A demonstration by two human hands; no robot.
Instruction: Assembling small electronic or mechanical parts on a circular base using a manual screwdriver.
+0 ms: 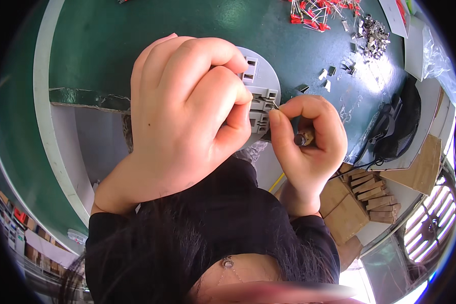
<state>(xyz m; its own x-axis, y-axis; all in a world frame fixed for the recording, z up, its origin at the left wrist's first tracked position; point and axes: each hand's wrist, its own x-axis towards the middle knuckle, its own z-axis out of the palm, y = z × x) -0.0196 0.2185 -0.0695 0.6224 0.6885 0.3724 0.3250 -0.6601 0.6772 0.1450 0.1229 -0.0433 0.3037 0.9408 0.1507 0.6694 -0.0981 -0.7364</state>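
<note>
A round grey plastic part (268,73) with raised slotted blocks sits at the table's near edge, between my two hands. My left hand (190,104) is curled over its left side, with thumb and forefinger closed on the slotted blocks. At the right of those blocks, thumb and forefinger of my right hand (314,134) pinch a small thin metal piece (275,105), which touches the part. Inside the curl of the right fingers shows the dark round end of a brownish object (302,138); its kind I cannot make out. The left fingertips hide much of the part.
Loose metal clips (324,74) lie on the green table (101,45), right of the part. Farther back are a heap of clips (374,38) and red pieces with wire legs (314,20). A black mesh item (403,121) lies at right, above cardboard boxes (342,207).
</note>
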